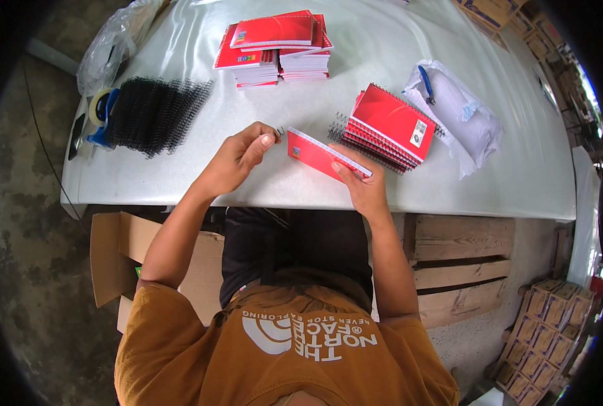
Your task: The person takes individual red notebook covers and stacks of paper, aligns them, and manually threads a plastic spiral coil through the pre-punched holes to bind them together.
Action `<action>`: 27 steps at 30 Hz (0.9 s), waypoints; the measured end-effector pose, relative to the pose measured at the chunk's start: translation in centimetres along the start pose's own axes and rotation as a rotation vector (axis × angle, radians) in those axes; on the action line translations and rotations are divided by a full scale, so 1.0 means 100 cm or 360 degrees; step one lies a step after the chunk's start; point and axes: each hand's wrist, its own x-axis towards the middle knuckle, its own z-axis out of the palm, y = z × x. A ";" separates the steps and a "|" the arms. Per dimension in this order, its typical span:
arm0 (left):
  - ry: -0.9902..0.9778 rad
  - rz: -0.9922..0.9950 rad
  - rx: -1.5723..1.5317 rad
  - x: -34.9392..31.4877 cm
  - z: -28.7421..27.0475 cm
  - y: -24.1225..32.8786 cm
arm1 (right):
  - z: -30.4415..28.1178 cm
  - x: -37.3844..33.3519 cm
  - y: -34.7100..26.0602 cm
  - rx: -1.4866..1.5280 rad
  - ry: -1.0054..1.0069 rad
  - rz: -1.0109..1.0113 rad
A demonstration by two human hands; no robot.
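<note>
My right hand (365, 188) grips a thin red notebook (313, 157) near the front of the table, its white page edge tilted upward. Just off the notebook's left end, my left hand (237, 161) is closed in a pinch on a black spiral binding coil (280, 130), of which only a short piece shows. Right of the notebook lies a stack of red notebooks (392, 125) with black coils along their edges. Farther back stand piles of red notebooks (274, 34) with no coils visible. A heap of black coils (156, 115) rests at the left.
Blue-handled pliers (426, 85) lie on a crumpled white wrapping (462, 125) at the right. A blue tape dispenser (102, 118) and a clear plastic bag (115, 47) sit at the left edge. Below are an open cardboard box (106, 257) and a wooden pallet (460, 243).
</note>
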 end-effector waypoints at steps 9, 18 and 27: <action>-0.0118 -0.0209 0.0213 0.021 -0.004 -0.008 | -0.002 0.002 -0.004 -0.0054 -0.0063 0.0003; -0.0248 0.0184 0.0109 0.033 -0.022 0.007 | -0.003 0.000 -0.001 -0.0162 -0.0146 -0.0110; 0.0450 0.0924 0.1856 0.005 0.005 0.018 | 0.015 -0.010 0.000 -0.0260 -0.0099 -0.0298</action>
